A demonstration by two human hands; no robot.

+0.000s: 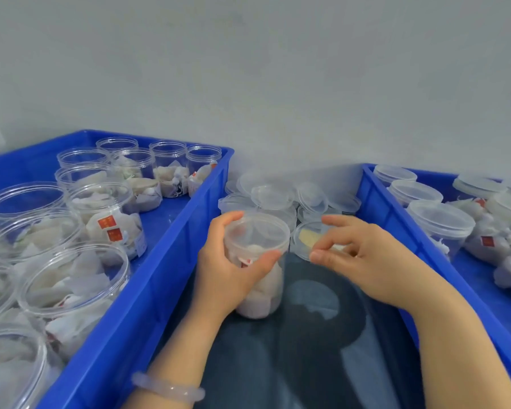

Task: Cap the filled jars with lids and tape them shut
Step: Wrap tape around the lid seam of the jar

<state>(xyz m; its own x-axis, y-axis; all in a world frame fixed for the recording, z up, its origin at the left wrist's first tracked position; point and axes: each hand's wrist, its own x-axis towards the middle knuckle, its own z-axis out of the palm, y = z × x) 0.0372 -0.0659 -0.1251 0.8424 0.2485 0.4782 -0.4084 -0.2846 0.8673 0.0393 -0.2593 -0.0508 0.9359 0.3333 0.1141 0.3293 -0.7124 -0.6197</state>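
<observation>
Fingers [264,259], left hand [222,273]: curled round the upper wall of the clear plastic jar [261,293], thumb on the near side, the others behind the rim. Firm hold.

Fingers [322,255], right hand [372,258]: drawn together in a pinch on a small pale scrap [340,248]. Probably tape, but too blurred to tell.

Jar: filled with pale paper-wrapped sachets, standing upright on the dark surface [307,335] between the two crates. Its fitted lid [257,231] appears already seated.

Key relation: the jar stands just to the left of the right fingertips, a narrow gap between them. Its long axis is vertical, and the lid seam sits at about fingertip height. The right hand is therefore the one placed to bring the scrap sideways onto the seam while the left steadies the jar.

Loose lid [303,242]: just beyond the right fingertips, a yellowish strip visible in or on it.

Lid pile [275,196]: clear lids heaped behind the jar.

Left blue crate [171,261]: open filled jars [106,219], uncapped.

Right blue crate [396,219]: capped jars [440,222].
</observation>
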